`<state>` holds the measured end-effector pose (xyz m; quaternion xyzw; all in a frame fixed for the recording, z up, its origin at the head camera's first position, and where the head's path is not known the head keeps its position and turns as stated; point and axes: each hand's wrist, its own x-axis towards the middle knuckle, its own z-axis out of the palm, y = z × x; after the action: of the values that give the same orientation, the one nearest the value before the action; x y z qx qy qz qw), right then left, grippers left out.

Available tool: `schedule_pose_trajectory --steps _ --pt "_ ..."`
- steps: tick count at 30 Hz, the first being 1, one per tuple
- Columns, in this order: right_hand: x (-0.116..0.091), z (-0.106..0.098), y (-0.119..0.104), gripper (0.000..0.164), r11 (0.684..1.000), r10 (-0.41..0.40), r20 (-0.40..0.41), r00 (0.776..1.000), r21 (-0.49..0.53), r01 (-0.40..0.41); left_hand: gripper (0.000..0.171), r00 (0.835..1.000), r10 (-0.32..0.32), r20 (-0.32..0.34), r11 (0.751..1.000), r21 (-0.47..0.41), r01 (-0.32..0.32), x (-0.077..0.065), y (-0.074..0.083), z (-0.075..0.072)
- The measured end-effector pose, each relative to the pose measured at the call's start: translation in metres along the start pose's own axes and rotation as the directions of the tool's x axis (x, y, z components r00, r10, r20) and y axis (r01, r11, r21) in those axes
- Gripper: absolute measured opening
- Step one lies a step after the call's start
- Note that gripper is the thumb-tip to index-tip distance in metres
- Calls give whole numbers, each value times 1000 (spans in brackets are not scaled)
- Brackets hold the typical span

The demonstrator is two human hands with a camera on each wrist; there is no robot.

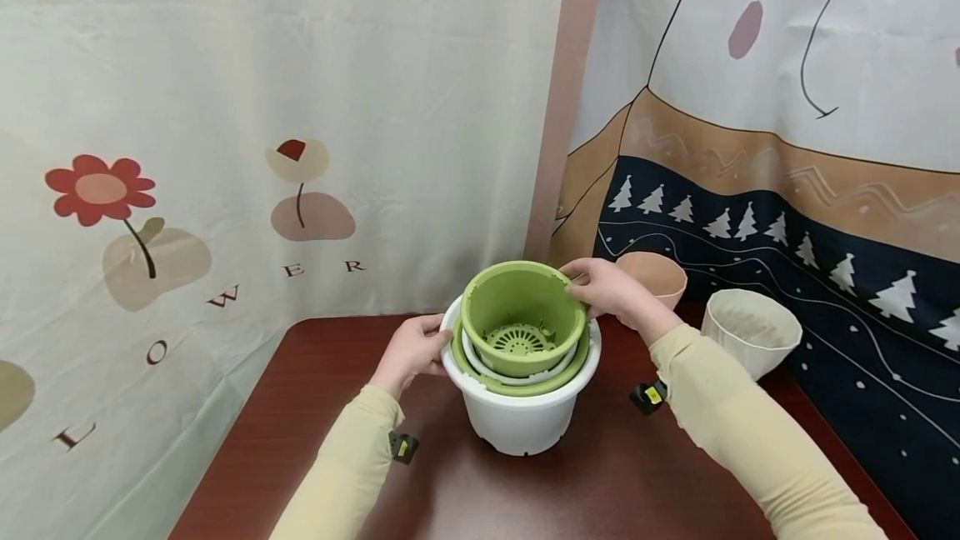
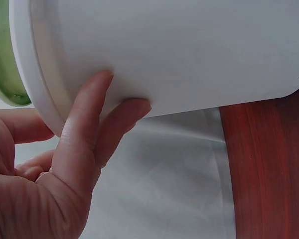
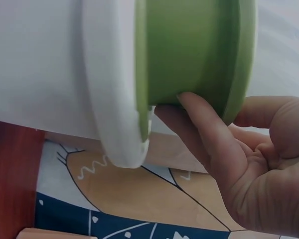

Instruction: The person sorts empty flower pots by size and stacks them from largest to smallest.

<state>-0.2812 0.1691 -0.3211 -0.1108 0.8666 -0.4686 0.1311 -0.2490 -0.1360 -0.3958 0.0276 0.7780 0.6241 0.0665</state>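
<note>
A large white plant pot (image 1: pixel 519 423) stands on the table with smaller pots nested inside it. My left hand (image 1: pixel 411 351) grips its rim at the left; in the left wrist view the fingers lie against the white wall and the thumb is at the rim. On the opposite side, my right hand (image 1: pixel 606 288) pinches the rim of the innermost green pot (image 1: pixel 517 300), whose slotted bottom shows. That green pot sticks up well above the white rim. Between the two, a white inner rim (image 1: pixel 517 380) and a wider green rim (image 1: pixel 525 391) show, their lower parts hidden.
Behind my right forearm stand a peach pot (image 1: pixel 654 272) and a cream faceted pot (image 1: pixel 750 330), both partly covered by the arm. The dark red wooden table (image 1: pixel 630 482) meets printed curtains (image 1: pixel 420 107) at the back and right.
</note>
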Motion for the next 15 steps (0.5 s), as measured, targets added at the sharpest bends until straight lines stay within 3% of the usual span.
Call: schedule_pose_trajectory --steps 5,15 --pt "4 4 5 39 995 -31 -12 999 -99 29 39 1000 0 2 1000 -15 0 0 -1 1" --pt "7 9 12 37 985 -68 -41 997 -160 61 38 1000 5 -1 1000 -22 -5 1 -1 0"
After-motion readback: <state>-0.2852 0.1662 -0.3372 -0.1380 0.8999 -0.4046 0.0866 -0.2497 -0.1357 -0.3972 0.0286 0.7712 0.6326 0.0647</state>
